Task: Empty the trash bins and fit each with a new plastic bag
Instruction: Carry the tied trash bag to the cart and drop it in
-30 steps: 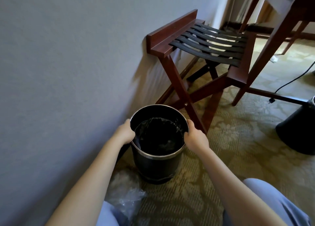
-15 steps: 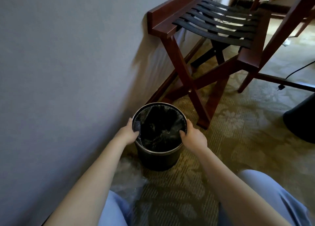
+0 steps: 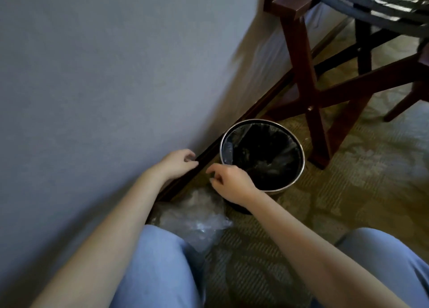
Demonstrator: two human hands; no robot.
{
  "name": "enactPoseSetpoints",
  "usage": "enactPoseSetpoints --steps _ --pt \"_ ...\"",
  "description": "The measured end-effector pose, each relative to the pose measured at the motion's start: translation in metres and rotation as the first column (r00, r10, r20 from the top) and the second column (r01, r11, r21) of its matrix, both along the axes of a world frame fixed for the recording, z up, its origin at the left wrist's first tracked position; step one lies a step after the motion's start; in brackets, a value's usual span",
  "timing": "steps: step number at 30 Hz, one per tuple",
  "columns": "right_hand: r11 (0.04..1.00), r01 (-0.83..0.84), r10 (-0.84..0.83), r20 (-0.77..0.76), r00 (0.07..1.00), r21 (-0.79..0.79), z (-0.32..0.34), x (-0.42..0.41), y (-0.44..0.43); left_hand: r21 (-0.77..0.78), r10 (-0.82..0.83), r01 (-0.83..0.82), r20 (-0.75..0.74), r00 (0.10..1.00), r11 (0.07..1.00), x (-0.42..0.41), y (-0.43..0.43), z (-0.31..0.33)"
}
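The round black trash bin with a bright metal rim (image 3: 298, 145) stood on the patterned olive carpet (image 3: 362, 191) right of the frame's centre, just beside the dark baseboard (image 3: 232, 131) of the grey wall (image 3: 104, 75). A thin clear plastic liner (image 3: 228, 148) showed inside its mouth, so by my judgement this bin was fitted or nearly so. The crumpled clear plastic bag (image 3: 195, 217) lying on the carpet at lower centre, just beside the knee in light blue trousers (image 3: 157, 268), looked like the next thing to deal with.

To finish well, the liner's edge should sit evenly all round the rim; whether it was folded over the rim I could not tell. The crumpled bag would be best gathered by its neck, not grabbed from the middle, since thin film slips and could spill whatever it holds.

The left hand (image 3: 180, 162) hovered left of centre, over the baseboard, with its fingers loosely curled and nothing in them. The right hand (image 3: 229, 182) hung at centre, in front of the bin's near-left rim, its fingers likewise loosely bent and apparently empty; whether it touched the rim could not be made out. The two hands were near each other but apart. A dark red wooden folding rack (image 3: 301, 59) stood at upper right.
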State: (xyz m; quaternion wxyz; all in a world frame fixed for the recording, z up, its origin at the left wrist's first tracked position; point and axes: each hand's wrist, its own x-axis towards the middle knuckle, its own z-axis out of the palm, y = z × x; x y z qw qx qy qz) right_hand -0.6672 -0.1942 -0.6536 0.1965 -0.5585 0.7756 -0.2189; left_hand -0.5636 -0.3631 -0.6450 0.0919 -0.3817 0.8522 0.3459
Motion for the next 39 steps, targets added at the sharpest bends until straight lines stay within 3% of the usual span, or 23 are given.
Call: enactPoseSetpoints --steps 2,5,10,13,15,20,26,33,39 --pt "0.988 -0.111 0.128 -0.153 0.98 0.111 -0.012 0.015 -0.008 0.037 -0.084 0.08 0.146 0.986 0.996 0.016 -0.001 -0.009" --pt "0.939 -0.191 0.211 -0.039 0.977 0.286 -0.029 0.037 -0.013 0.1 -0.18 0.155 0.316 0.932 0.983 0.036 -0.005 -0.02" --pt "0.761 -0.23 0.331 -0.059 0.942 0.606 -0.062 0.068 -0.014 0.096 -0.144 0.119 0.325 0.935 0.988 0.062 -0.016 -0.032" --pt "0.724 -0.166 0.293 -0.08 0.953 0.669 -0.081 0.074 -0.011 0.1 -0.138 0.109 0.354 0.925 0.989 0.076 -0.02 -0.04" --pt "0.746 -0.135 0.256 -0.095 0.962 0.652 -0.089 0.076 -0.011 0.118 -0.131 0.095 0.344 0.93 0.988 0.08 -0.021 -0.042" --pt "0.854 -0.089 0.082 0.036 0.996 0.513 -0.078 0.07 -0.026 0.232 -0.195 0.135 0.262 0.945 0.963 0.079 -0.02 -0.035" --pt "0.968 -0.079 0.057 0.099 0.993 0.239 -0.034 0.051 -0.038 0.171 -0.341 0.303 0.281 0.897 0.938 0.077 -0.018 -0.028" --pt "0.985 -0.13 0.113 0.145 0.983 0.112 0.014 0.033 -0.042 -0.085 -0.165 0.173 0.091 0.982 0.981 0.073 -0.014 0.019" --pt "0.985 -0.116 0.104 0.104 0.989 0.124 0.116 0.008 -0.032 -0.115 -0.026 0.017 -0.075 0.997 0.993 0.063 0.006 0.121"
